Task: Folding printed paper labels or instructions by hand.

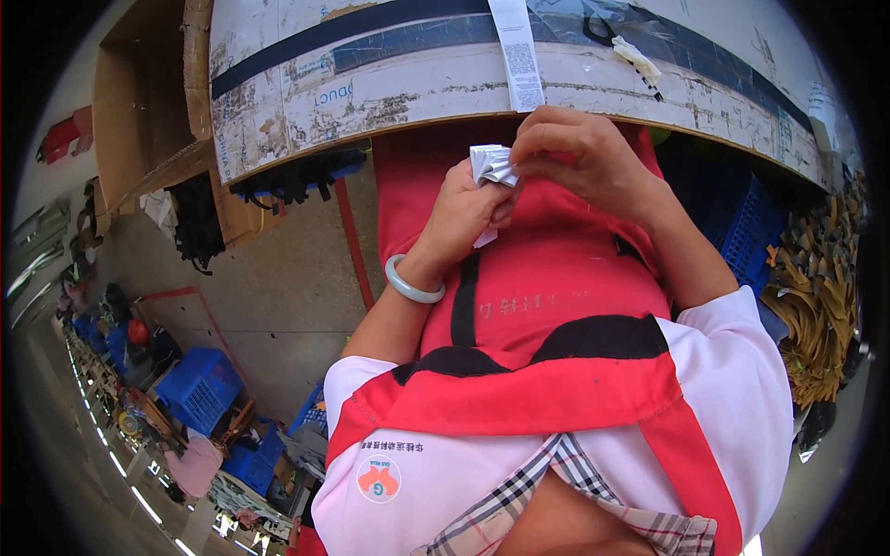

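Observation:
My left hand (464, 211), with a pale green bangle on its wrist, grips a small stack of folded white paper labels (491, 165) just in front of my red apron. My right hand (579, 157) pinches the top of the same stack from the right. Both hands sit at the near edge of a worn white worktable (371, 88) that has a dark stripe across it. A long white printed label strip (517, 51) lies on the table just beyond my hands.
Black scissors (601, 30) and a small white scrap (636, 56) lie on the table to the right. A cardboard box (144, 102) stands at the left, blue crates (199, 389) lie on the floor, another blue crate (746, 232) and tan bundled strips (820, 287) are at the right.

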Tool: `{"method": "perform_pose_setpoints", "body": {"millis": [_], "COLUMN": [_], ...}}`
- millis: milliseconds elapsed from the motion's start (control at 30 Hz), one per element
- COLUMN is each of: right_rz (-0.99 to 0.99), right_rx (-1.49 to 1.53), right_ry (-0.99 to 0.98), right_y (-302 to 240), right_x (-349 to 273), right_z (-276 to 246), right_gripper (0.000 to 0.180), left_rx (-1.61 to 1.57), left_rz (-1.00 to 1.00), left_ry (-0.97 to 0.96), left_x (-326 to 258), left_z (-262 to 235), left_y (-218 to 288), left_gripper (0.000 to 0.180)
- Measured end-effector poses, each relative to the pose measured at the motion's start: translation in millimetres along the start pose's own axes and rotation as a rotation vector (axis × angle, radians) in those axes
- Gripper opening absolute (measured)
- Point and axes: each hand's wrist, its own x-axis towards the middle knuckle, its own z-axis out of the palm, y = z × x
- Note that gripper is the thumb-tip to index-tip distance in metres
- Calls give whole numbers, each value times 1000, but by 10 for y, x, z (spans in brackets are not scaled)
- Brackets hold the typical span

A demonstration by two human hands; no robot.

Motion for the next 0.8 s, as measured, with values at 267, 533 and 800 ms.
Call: {"method": "perform_pose_setpoints", "body": {"millis": [267, 533, 800], "right_rz": [-37, -45, 67], "right_rx": [-118, -149, -34], "right_ry": [58, 81, 35], "right_y": [7, -19, -13], "right_x": [-20, -25, -41], "right_z": [87, 120, 88], "right_gripper": [9, 8, 9], "left_rx": [29, 9, 30], "left_rz": [-7, -33, -17], "left_ry": [51, -8, 1], "left_x": [-7, -8, -5], "left_z": [54, 7, 13], "left_y": [16, -7, -29], "left_gripper": [5, 4, 4]}}
